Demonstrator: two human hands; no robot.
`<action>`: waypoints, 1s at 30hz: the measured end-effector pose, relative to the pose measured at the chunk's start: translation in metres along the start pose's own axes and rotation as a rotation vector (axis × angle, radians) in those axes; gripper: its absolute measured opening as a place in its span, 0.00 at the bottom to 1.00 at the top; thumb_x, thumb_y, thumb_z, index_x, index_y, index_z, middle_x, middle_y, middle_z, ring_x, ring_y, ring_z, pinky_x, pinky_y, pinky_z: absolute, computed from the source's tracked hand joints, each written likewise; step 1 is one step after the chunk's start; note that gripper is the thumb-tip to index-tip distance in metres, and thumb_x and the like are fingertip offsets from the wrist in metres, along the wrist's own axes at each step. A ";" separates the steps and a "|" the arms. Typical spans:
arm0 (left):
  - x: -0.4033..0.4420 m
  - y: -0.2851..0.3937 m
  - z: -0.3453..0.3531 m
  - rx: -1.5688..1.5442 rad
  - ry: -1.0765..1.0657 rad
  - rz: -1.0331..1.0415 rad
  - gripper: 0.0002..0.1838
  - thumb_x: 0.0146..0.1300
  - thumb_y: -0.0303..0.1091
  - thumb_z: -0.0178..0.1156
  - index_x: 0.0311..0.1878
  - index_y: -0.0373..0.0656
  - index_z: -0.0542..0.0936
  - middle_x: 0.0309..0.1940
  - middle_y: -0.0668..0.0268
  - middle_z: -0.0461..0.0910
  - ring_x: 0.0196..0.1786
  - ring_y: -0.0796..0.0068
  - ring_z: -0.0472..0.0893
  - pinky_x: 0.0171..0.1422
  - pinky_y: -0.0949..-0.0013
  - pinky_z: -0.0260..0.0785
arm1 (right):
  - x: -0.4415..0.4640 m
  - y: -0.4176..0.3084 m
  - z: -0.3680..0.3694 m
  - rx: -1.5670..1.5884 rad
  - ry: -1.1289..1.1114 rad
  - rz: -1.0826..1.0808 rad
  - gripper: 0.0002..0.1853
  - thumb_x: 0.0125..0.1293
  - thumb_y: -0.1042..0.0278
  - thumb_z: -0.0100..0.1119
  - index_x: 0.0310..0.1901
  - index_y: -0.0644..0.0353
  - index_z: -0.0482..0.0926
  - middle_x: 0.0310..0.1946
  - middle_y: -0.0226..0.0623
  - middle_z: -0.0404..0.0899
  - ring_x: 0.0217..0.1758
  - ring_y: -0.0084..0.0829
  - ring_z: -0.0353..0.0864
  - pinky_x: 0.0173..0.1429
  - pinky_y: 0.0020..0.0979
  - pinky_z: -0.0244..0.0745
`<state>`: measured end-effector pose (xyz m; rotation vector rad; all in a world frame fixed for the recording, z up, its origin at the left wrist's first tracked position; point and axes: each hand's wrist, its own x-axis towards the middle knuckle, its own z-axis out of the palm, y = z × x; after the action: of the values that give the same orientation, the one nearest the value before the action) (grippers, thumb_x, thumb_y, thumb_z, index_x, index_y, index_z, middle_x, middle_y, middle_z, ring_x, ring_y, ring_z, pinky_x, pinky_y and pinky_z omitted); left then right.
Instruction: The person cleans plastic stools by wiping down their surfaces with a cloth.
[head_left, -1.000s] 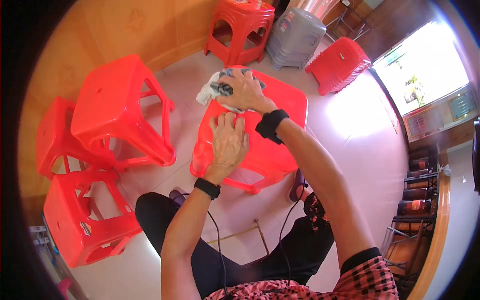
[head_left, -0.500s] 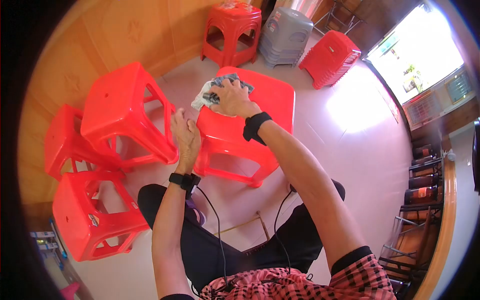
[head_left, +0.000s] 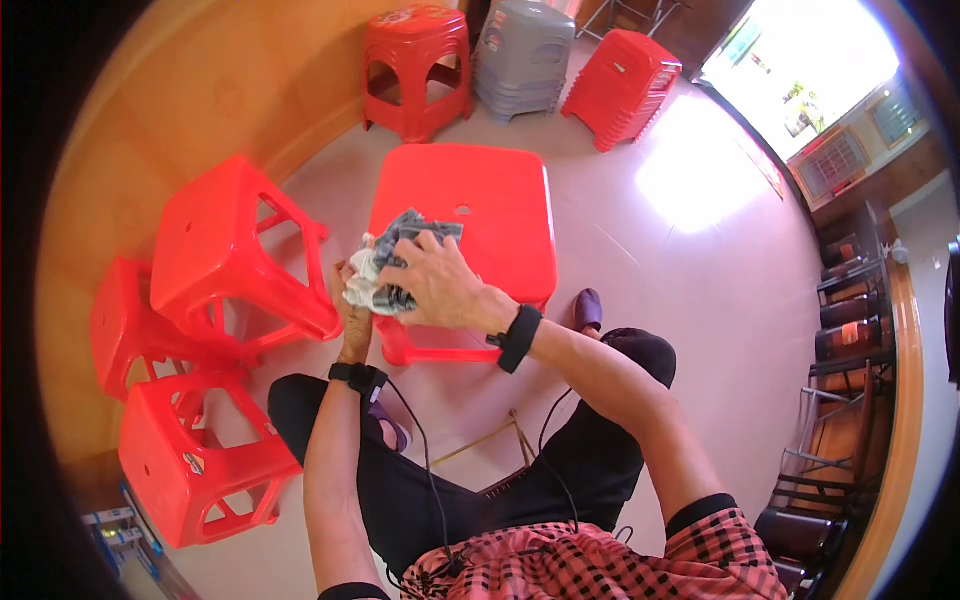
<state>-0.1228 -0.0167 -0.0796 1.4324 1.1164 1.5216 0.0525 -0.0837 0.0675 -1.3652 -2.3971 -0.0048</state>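
Observation:
A red plastic stool (head_left: 500,215) stands upright in front of me, its seat facing up. My right hand (head_left: 440,285) is closed on a grey and white cloth (head_left: 385,270) at the near left corner of the seat. Beside that corner, lower down, is my left hand (head_left: 350,312), close against the cloth's left side. Its fingers are partly hidden behind the cloth, so I cannot tell what they hold. Black bands with thin cables are on both wrists.
Three red stools stand at the left, one (head_left: 210,240) nearest the wiped-height seat. Behind are another red stool (head_left: 415,75), stacked grey stools (head_left: 525,55) and stacked red stools (head_left: 620,85). Dark folding furniture (head_left: 845,340) lines the right wall.
The right hand and cloth have come nearer, from the seat's far left part to its near left corner. The left hand left the seat and is now beside the cloth. The stool appears turned.

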 end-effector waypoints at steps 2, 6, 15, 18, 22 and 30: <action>0.016 -0.018 -0.007 0.258 0.021 -0.218 0.23 0.73 0.47 0.45 0.55 0.34 0.69 0.48 0.56 0.73 0.50 0.61 0.75 0.56 0.62 0.68 | -0.017 0.002 -0.007 0.057 0.002 -0.049 0.22 0.42 0.55 0.70 0.43 0.43 0.80 0.43 0.35 0.69 0.49 0.43 0.68 0.46 0.47 0.69; 0.020 0.033 0.011 0.227 0.005 -0.130 0.21 0.71 0.41 0.42 0.49 0.30 0.72 0.47 0.50 0.73 0.49 0.60 0.74 0.56 0.62 0.66 | -0.053 0.013 -0.034 0.043 -0.081 0.006 0.25 0.40 0.57 0.72 0.45 0.43 0.80 0.42 0.34 0.68 0.51 0.42 0.66 0.52 0.45 0.65; 0.025 0.073 0.035 0.511 -0.202 -0.184 0.34 0.67 0.50 0.52 0.64 0.28 0.62 0.60 0.37 0.67 0.64 0.47 0.68 0.66 0.56 0.62 | -0.116 0.049 -0.063 0.029 0.057 0.377 0.25 0.44 0.57 0.71 0.48 0.42 0.79 0.45 0.36 0.69 0.52 0.43 0.66 0.54 0.45 0.65; 0.024 0.073 0.034 0.539 -0.134 -0.156 0.33 0.68 0.50 0.51 0.63 0.28 0.63 0.58 0.38 0.69 0.62 0.46 0.70 0.65 0.55 0.62 | -0.113 0.041 -0.051 -0.069 0.128 0.407 0.26 0.43 0.57 0.71 0.49 0.42 0.78 0.46 0.37 0.68 0.51 0.44 0.66 0.53 0.46 0.64; 0.029 0.070 0.037 0.410 -0.184 -0.201 0.28 0.69 0.47 0.48 0.59 0.29 0.66 0.54 0.40 0.72 0.59 0.46 0.72 0.63 0.56 0.63 | -0.087 0.018 -0.037 -0.080 0.190 0.408 0.28 0.39 0.55 0.73 0.47 0.43 0.77 0.44 0.37 0.68 0.50 0.42 0.66 0.47 0.45 0.61; 0.025 0.076 0.032 0.302 -0.198 -0.171 0.25 0.71 0.47 0.42 0.56 0.32 0.68 0.49 0.43 0.75 0.54 0.48 0.74 0.59 0.58 0.64 | -0.019 -0.016 0.008 -0.011 0.303 0.247 0.27 0.37 0.52 0.72 0.43 0.48 0.77 0.41 0.39 0.67 0.47 0.42 0.65 0.45 0.45 0.60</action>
<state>-0.0900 -0.0158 -0.0003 1.6018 1.3478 1.1010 0.0453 -0.1059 0.0569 -1.5355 -1.9743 -0.1485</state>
